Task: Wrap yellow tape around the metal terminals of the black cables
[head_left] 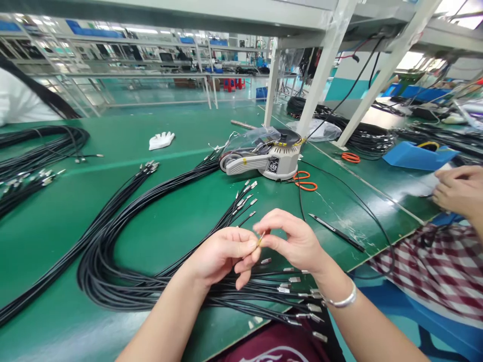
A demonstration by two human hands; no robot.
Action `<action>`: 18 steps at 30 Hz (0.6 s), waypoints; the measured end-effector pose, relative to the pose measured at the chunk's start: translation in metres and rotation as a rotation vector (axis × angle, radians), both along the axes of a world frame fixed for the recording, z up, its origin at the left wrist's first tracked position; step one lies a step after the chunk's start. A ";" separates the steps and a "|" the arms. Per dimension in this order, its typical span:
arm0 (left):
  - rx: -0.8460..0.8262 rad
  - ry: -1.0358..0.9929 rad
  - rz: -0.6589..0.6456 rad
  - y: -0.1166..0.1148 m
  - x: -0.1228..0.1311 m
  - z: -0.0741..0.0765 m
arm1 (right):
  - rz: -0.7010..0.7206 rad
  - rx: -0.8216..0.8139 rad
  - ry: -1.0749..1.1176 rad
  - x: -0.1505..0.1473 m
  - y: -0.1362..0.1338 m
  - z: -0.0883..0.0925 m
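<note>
My left hand (pixel 228 251) pinches a small yellow strip (pixel 260 241) between thumb and index finger, its other fingers curled below. My right hand (pixel 292 239) meets it from the right, thumb and fingertips closed at the same strip; its index finger is slightly blurred. Whether a cable end is also between the fingers is hidden. Under and around both hands lies a looped bundle of black cables (pixel 98 271), its metal-tipped ends (pixel 285 287) spread near the table's front edge. More metal-tipped ends (pixel 243 201) fan out just beyond my hands.
Beyond my hands stands a grey tape dispenser (pixel 281 163) on the green table (pixel 181 196). Orange-handled scissors (pixel 307 182) and a black utility knife (pixel 335 232) lie to the right. A white glove (pixel 161 141) lies farther back. At right are a blue holder (pixel 411 160) and a co-worker's hand (pixel 460 191).
</note>
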State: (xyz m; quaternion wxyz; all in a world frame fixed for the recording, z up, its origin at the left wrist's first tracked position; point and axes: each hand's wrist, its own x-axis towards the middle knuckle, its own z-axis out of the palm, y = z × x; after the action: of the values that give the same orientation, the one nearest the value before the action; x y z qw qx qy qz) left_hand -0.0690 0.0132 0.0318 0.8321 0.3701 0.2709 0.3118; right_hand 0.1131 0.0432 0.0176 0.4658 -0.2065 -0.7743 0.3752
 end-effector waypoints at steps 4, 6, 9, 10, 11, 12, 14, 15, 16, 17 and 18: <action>-0.031 -0.065 -0.077 0.002 -0.005 -0.004 | 0.076 0.103 -0.008 -0.003 0.004 0.003; 0.015 -0.002 -0.016 0.003 -0.004 -0.004 | 0.055 0.082 -0.024 -0.001 0.006 0.002; 0.177 0.277 0.179 0.003 0.003 -0.003 | -0.004 -0.150 -0.032 0.010 0.009 -0.001; 0.246 0.398 0.234 0.001 0.008 -0.002 | -0.028 -0.272 -0.027 0.015 0.009 -0.001; 0.317 0.517 0.278 -0.001 0.012 -0.001 | -0.054 -0.385 -0.028 0.019 0.009 -0.001; 0.388 0.626 0.308 -0.003 0.016 0.000 | -0.083 -0.471 -0.038 0.023 0.008 -0.001; 0.512 0.794 0.345 -0.007 0.023 0.002 | -0.133 -0.532 -0.098 0.029 0.005 0.000; 0.559 0.842 0.361 -0.008 0.025 0.003 | -0.153 -0.517 -0.136 0.031 0.002 0.000; 0.589 0.867 0.370 -0.009 0.027 0.003 | -0.172 -0.488 -0.169 0.031 0.000 0.001; 0.606 0.875 0.369 -0.010 0.028 0.004 | -0.188 -0.454 -0.192 0.032 -0.002 0.001; 0.620 0.871 0.361 -0.009 0.028 0.004 | -0.200 -0.420 -0.206 0.031 -0.004 0.002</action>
State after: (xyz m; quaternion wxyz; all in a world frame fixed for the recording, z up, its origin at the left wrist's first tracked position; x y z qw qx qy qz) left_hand -0.0407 0.0038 0.0357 0.4293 0.6394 0.5442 0.3326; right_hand 0.1443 0.0396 0.0191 0.3662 -0.4116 -0.6983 0.4570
